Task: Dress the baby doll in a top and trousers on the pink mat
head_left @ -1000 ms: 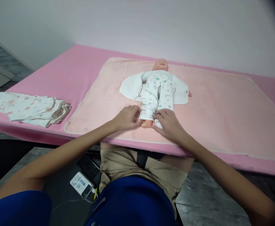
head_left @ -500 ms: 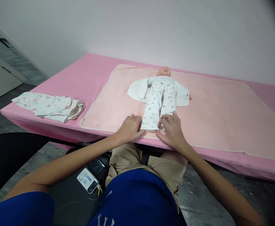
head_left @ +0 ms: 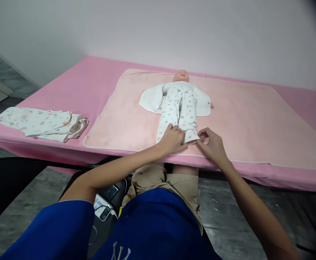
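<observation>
A baby doll [head_left: 181,76] lies face up on a peach blanket [head_left: 244,122], head toward the wall. White baby pants [head_left: 174,104] with a small print cover its front, legs pointing toward me. Under them a white top [head_left: 152,99] spreads out, its sleeves to both sides, with a small doll hand showing at the right cuff. My left hand [head_left: 172,139] is closed at the inner edge of the right-hand pant leg, its fingertips partly hidden. With thumb and fingers my right hand [head_left: 210,143] pinches the outer corner of that same leg's hem.
Folded printed baby clothes [head_left: 43,122] lie at the left end of the pink-covered table [head_left: 74,83]. A white power bank [head_left: 101,209] with a cable sits on a dark seat beside my leg. A wall runs behind the table.
Both hands have shifted right, from the left pant leg's hem to the right one. That hem now lies flatter and wider. The camera view has moved slightly too.
</observation>
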{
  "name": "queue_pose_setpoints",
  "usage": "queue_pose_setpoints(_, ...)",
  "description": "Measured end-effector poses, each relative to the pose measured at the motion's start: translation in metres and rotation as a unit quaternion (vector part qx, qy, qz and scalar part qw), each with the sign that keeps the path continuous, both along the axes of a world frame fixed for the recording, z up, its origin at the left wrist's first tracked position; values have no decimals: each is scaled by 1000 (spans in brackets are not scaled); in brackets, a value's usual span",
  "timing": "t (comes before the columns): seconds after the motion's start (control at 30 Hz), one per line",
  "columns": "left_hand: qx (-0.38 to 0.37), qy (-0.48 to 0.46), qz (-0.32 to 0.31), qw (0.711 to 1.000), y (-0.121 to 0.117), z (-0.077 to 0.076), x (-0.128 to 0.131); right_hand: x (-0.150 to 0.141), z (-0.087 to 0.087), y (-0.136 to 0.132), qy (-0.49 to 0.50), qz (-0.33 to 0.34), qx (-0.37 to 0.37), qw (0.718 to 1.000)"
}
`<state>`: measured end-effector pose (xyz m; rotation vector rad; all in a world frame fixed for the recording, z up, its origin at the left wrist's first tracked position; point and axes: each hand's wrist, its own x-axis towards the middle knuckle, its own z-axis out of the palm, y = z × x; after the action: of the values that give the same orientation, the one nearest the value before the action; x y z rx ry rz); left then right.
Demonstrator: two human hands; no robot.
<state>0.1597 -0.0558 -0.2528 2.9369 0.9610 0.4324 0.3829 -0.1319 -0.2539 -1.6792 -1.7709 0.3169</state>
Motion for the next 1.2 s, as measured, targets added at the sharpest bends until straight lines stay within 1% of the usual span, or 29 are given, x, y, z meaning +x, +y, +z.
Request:
queue_pose_setpoints(0.07, -4, -15, -8, 1000, 0, 0, -5, -8, 6, -4, -21, 3, 33, 999)
queue_pose_setpoints(0.1, -2, -22, -11, 1000, -2, 1, -11, -11, 7, -7, -40, 15, 41, 998)
queue_pose_setpoints(0.2, 1, -36, -13, 999, -17, 7, -35, -13, 8, -19, -103, 70, 33, 992)
queue_pose_setpoints(0.27, -9, -48, -19, 999, -25, 13, -50, -11, 9, -27, -127, 103, 24, 986)
queue_pose_setpoints(0.33, -27, -76, -17, 997, -19, 19, -63, -6, 13, -28, -130, 113, 31, 985)
queue_pose_setpoints(0.37, -35, -95, -8, 995, -9, 20, -69, -2, 15, -24, -123, 111, 39, 985)
queue_pose_setpoints(0.43, -36, -130, 27, 991, 26, 20, -78, 7, 20, -5, -109, 92, 59, 988)
queue_pose_setpoints(0.5, -19, -142, 73, 987, 75, 15, -83, 17, 20, 31, -109, 59, 76, 989)
queue_pose_setpoints(0.53, -13, -137, 89, 986, 102, 10, -84, 22, 17, 53, -114, 48, 81, 989)
queue_pose_setpoints(0.57, -15, -128, 91, 988, 127, 5, -83, 27, 13, 77, -119, 50, 82, 988)
queue_pose_setpoints(0.6, -25, -116, 79, 990, 149, 0, -82, 31, 8, 101, -121, 67, 80, 987)
queue_pose_setpoints(0.63, -42, -107, 54, 992, 166, -6, -80, 36, 2, 122, -119, 95, 73, 986)
queue_pose_setpoints(0.67, -59, -100, 21, 993, 179, -11, -78, 40, -5, 140, -114, 123, 65, 984)
queue_pose_setpoints(0.7, -72, -93, -12, 993, 187, -15, -77, 44, -12, 154, -107, 143, 58, 982)
queue_pose_setpoints(0.77, -79, -78, -54, 992, 190, -21, -77, 49, -23, 168, -102, 153, 31, 982)
queue_pose_setpoints(0.8, -75, -68, -61, 993, 188, -21, -78, 51, -27, 169, -104, 145, 16, 984)
queue_pose_setpoints(0.87, -70, -56, -50, 995, 181, -20, -80, 52, -29, 165, -109, 120, -14, 987)
queue_pose_setpoints(0.93, -74, -53, -23, 996, 176, -17, -81, 51, -28, 159, -99, 86, -37, 991)
queue_pose_setpoints(1.0, -82, -52, 1, 995, 175, -16, -80, 50, -24, 156, -70, 50, -59, 995)
queue_pose_setpoints(1.07, -85, -48, 13, 995, 174, -15, -79, 50, -22, 156, -34, 24, -82, 996)
queue_pose_setpoints(1.13, -83, -41, 17, 996, 173, -16, -78, 51, -22, 157, -11, 9, -89, 996)
queue_pose_setpoints(1.2, -88, -50, 22, 995, 171, -17, -77, 53, -23, 159, -20, 11, -81, 996)
